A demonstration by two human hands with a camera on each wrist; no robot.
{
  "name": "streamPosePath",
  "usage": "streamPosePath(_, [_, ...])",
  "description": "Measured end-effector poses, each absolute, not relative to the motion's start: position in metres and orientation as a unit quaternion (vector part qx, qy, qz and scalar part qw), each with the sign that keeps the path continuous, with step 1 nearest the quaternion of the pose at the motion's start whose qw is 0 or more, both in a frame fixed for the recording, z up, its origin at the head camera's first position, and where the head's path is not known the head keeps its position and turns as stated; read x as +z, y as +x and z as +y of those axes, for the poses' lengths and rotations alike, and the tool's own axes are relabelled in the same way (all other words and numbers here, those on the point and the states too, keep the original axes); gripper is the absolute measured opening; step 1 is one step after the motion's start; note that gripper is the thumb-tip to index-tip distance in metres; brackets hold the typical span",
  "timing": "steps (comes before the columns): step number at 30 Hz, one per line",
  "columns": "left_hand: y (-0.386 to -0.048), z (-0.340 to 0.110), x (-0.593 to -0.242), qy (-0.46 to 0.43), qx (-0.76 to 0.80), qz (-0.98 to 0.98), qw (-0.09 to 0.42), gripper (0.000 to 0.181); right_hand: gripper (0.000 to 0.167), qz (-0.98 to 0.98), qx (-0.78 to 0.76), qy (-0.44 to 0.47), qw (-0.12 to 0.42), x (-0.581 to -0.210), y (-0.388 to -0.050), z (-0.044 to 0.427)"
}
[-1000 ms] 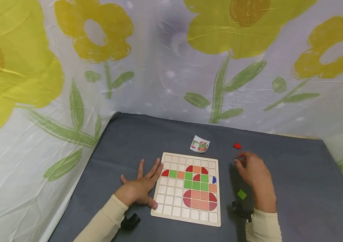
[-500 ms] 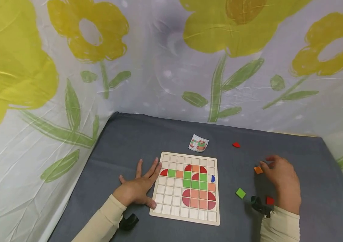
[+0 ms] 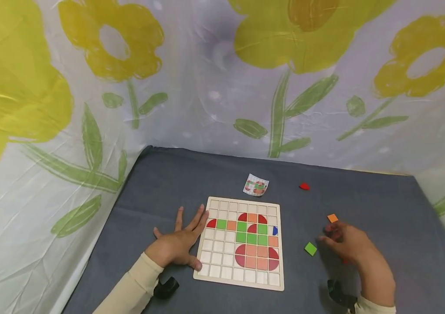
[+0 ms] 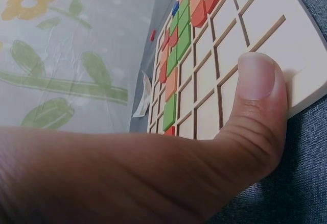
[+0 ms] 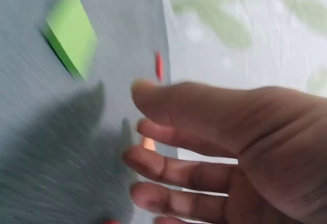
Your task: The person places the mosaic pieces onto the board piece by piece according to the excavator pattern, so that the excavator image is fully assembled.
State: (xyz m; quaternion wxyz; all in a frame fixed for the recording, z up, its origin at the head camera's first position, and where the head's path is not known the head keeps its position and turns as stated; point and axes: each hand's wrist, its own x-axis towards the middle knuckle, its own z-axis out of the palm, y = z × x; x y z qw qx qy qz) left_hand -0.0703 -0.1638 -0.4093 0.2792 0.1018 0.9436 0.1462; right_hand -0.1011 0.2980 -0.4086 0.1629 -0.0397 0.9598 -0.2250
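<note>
A pale wooden grid board [image 3: 218, 247] lies on the dark cloth, with red, green, orange and pink pieces in several cells. My left hand [image 3: 177, 247] rests spread along its left edge. In the left wrist view the thumb [image 4: 258, 81] presses on the board's corner. To the board's right my right hand [image 3: 353, 245] hovers above the cloth, fingers loosely bent and holding nothing. Its fingertips are nearest a green square tile [image 3: 310, 249], apart from it; the right wrist view shows that green tile [image 5: 72, 32] too. An orange tile [image 3: 332, 217] lies just beyond the fingers.
A small printed pattern card [image 3: 255, 185] lies behind the board. A red piece [image 3: 304, 186] sits at the back right. Another red piece [image 3: 345, 261] is mostly hidden under my right hand. A half-round blue piece [image 3: 275, 230] lies at the board's right side.
My right hand first went right to the orange tile, then came nearer and slightly left, uncovering that tile and covering most of the nearer red piece. My left hand stays put.
</note>
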Motion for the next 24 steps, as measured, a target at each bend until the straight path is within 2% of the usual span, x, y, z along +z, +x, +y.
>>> streamPosePath(4, [-0.071, -0.163, -0.410, 0.101, 0.146, 0.946, 0.273, 0.144, 0.047, 0.955, -0.238, -0.036, 0.174, -0.413, -0.087, 0.273])
streamPosePath(13, [-0.071, -0.163, -0.413, 0.102, 0.145, 0.943, 0.281, 0.143, 0.026, 0.963, -0.214, -0.066, 0.151, -0.421, -0.076, 0.242])
streamPosePath(18, [-0.070, -0.163, -0.414, 0.106, 0.147, 0.942, 0.283, 0.143, 0.025, 0.967, -0.211, -0.102, 0.099, -0.414, -0.075, 0.214])
streamPosePath(24, [-0.068, -0.163, -0.412, 0.102, 0.148, 0.943, 0.279, 0.144, 0.025, 0.958, -0.221, -0.183, 0.012, -0.401, -0.078, 0.152])
